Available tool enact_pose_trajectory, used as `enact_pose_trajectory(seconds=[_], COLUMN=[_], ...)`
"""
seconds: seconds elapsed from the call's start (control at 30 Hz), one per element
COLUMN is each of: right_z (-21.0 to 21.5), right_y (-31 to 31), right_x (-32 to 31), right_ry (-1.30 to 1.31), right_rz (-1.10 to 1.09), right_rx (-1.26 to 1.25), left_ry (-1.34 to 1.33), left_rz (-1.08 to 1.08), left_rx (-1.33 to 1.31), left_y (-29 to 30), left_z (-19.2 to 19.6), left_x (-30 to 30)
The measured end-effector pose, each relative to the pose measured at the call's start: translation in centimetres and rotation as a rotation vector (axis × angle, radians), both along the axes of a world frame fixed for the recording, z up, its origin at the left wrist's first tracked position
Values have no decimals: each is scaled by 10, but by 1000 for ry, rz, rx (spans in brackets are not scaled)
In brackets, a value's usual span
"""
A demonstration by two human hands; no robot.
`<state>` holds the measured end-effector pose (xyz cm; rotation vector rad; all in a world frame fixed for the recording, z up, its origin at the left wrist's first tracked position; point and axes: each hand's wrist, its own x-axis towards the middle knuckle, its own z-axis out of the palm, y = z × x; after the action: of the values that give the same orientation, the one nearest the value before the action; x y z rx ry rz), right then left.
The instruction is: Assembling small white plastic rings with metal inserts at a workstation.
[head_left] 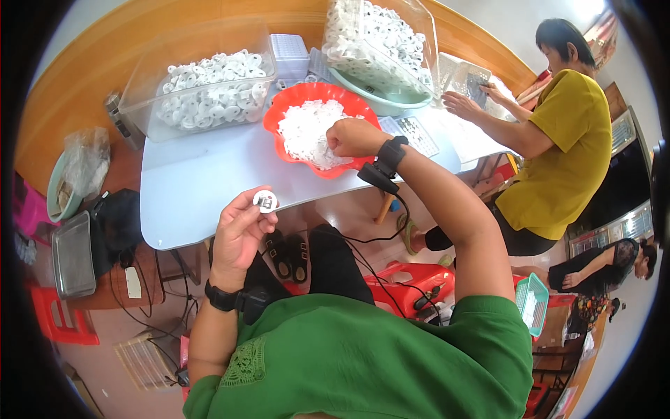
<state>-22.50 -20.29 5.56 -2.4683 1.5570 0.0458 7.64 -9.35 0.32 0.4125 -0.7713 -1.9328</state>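
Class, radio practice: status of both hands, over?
Left fingers: gripping white plastic disc. Right fingers: among small white pieces in red scalloped plastic bowl; grip unclear. Nothing visibly blocking.

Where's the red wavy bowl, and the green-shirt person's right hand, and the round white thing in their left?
Red wavy bowl (307, 91): head view, on its far inner wall.
Right hand (354, 137): head view, on the back of it.
Round white thing (265, 201): head view, middle of its face.

Anything held in the right grip (357, 136) is hidden. The right bin (428, 68) is cut off above. Detail on the disc (265, 201) is blurred.
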Motion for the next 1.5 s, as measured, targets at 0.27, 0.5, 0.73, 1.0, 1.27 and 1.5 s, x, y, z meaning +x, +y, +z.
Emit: enact_pose_trajectory(seconds=[0.27, 0.5, 0.73, 1.0, 1.27, 1.5], right_z=[6, 10, 21, 8, 39, 63], right_y=[6, 3, 12, 5, 30, 97], right_x=[-2, -19, -24, -8, -4, 31], right_ry=[-53, -232, -424, -168, -759, -1110], right_rz=[76, -69, -119, 28, -297, -294], right_rx=[11, 24, 83, 6, 238, 322], left_ry=[-8, -15, -10, -26, -14, 29], left_rz=[-45, -68, -81, -99, -92, -116], left_rx=[12, 7, 17, 24, 28, -5], left_y=[7, 8, 10, 12, 13, 20], left_z=[-2, 0, 2, 1, 1, 10], left_x=[-9, -13, -20, -23, -17, -26])
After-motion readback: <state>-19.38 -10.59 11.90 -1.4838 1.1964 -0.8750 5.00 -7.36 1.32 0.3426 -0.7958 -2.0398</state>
